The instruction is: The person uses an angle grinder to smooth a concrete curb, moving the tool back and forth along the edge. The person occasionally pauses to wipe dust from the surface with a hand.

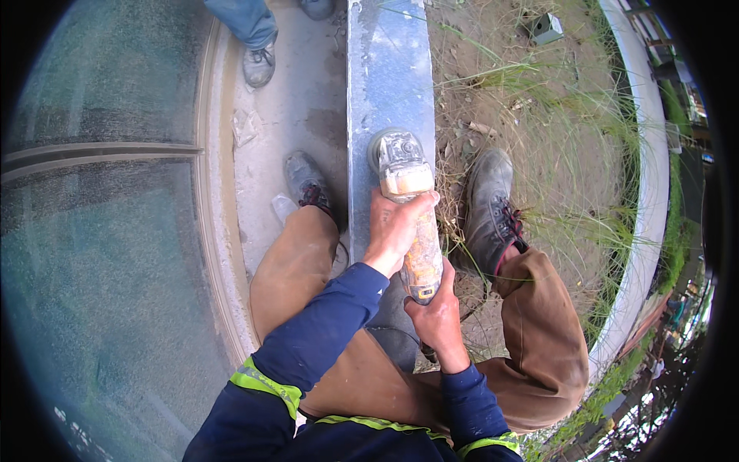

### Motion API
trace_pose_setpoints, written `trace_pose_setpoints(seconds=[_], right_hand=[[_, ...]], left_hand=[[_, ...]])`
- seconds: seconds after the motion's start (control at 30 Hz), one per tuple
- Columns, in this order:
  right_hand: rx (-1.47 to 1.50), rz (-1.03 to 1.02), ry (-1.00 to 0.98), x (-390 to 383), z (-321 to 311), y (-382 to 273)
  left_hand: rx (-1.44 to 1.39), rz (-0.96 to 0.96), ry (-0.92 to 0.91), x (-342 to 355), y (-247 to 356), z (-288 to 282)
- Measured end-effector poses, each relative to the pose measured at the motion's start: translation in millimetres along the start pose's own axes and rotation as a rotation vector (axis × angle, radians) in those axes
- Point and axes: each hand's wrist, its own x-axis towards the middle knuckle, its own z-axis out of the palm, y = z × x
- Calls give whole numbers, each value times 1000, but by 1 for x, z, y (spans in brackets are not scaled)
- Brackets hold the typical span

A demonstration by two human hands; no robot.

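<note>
Both my hands are closed around a dusty yellow and grey angle grinder (423,250). My left hand (392,227) wraps the front of its body, just behind the metal head. Further back, my right hand (439,312) grips the rear end. The grinder's round disc (374,150) lies over a long grey stone ledge (392,69) that runs away between my legs. Whether the disc touches the surface or spins, I cannot tell. Pale dust marks the ledge and coats the tool. A dark cord (396,333) shows below the rear of the grinder.
Dusty glass panes (108,285) in a frame stand on the left. Another person's shoe (259,65) is on the concrete strip (289,108) at the far left. Soil with long grass (570,146) and a small grey box (546,29) lie to the right, bounded by a pale curb (653,169).
</note>
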Motion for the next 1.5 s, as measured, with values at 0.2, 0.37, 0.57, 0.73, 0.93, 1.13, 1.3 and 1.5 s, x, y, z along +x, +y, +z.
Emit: trace_pose_setpoints(seconds=[0.2, 0.37, 0.57, 0.73, 0.93, 1.13, 1.3, 1.5], right_hand=[[-29, 2, -39, 4, -2, -9], [31, 74, 13, -17, -9, 10], [46, 106, 55, -31, -10, 30], [-2, 31, 5, -8, 1, 5], [-37, -28, -54, 3, 0, -8], [-9, 78, 7, -27, -11, 21], [-23, 70, 29, -35, -12, 28], [-36, -21, -9, -4, -1, -1]], left_hand=[[-24, 33, 25, -2, 9, -6], [3, -38, -13, -15, -18, 12], [16, -78, -88, -24, -34, 18], [-28, -75, -48, -5, -9, -3], [-34, -4, 34, -5, 11, -11], [-6, -49, -20, -25, -26, 11], [11, -77, -61, -31, -30, 15], [-57, 9, 25, -7, 2, -2]])
